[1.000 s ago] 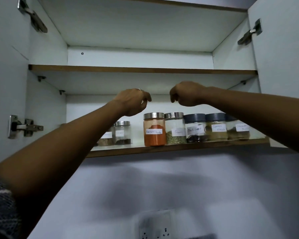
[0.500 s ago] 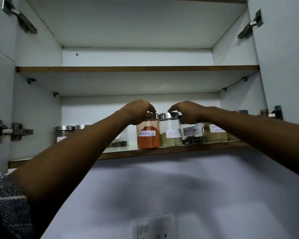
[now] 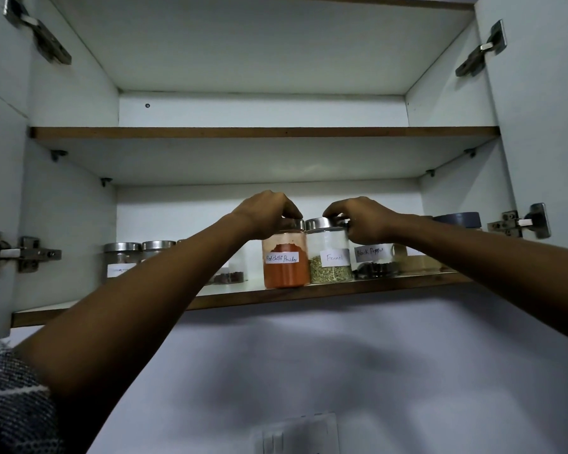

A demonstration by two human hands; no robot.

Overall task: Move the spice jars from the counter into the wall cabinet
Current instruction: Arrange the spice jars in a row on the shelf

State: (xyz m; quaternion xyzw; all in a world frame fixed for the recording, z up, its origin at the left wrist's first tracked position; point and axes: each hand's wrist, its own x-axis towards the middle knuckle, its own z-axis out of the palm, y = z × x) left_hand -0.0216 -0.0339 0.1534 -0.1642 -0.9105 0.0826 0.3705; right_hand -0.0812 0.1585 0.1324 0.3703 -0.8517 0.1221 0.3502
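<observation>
Left hand [image 3: 265, 211]: fingers clamped on the chilli jar [image 3: 286, 262] lid.
Right hand [image 3: 363, 219]: gripping the fennel jar [image 3: 330, 257] lid.
Jars: side by side, touching, on the shelf [image 3: 341, 288].

Metal door hinges [image 3: 22, 253] sit well out to either side of the hands, with another pair [image 3: 481, 49] higher up. Below the hands, on the pale wall [image 3: 407, 371], is a blurred switch plate [image 3: 297, 434].
</observation>
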